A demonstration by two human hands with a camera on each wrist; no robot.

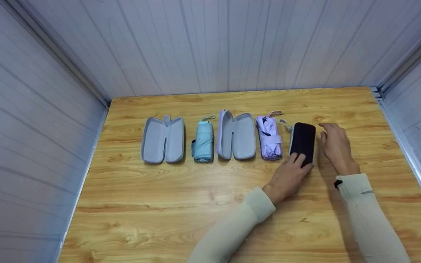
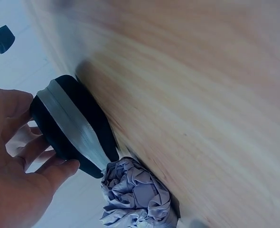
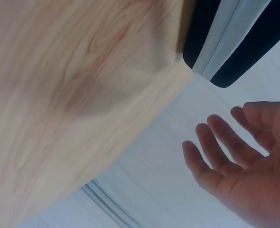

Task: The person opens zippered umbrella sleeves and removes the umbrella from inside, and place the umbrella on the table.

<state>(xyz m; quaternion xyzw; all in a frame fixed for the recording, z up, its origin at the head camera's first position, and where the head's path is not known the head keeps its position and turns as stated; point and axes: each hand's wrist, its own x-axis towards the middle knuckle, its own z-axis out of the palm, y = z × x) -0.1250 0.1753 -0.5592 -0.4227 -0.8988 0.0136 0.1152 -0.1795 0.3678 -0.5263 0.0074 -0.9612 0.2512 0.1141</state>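
Note:
A black zip case (image 1: pixel 303 140) with a grey zipper band lies at the right of the row, its lid down. My left hand (image 1: pixel 290 175) holds it at the near end, fingers bent over the top; the left wrist view shows the case (image 2: pixel 73 123) within the fingers. My right hand (image 1: pixel 336 148) is just right of the case, apart from it, and in the right wrist view its fingers (image 3: pixel 225 137) are loosely spread with nothing in them. A folded lilac umbrella (image 1: pixel 269 140) lies left of the black case.
Further left are an opened case with grey lining and a lilac shell (image 1: pixel 244 137), a folded light-blue umbrella (image 1: pixel 204 140) and another opened grey-lined case (image 1: pixel 175 140). They lie in a row on the wooden table (image 1: pixel 166 212). White panel walls (image 1: pixel 196 47) border the back and sides.

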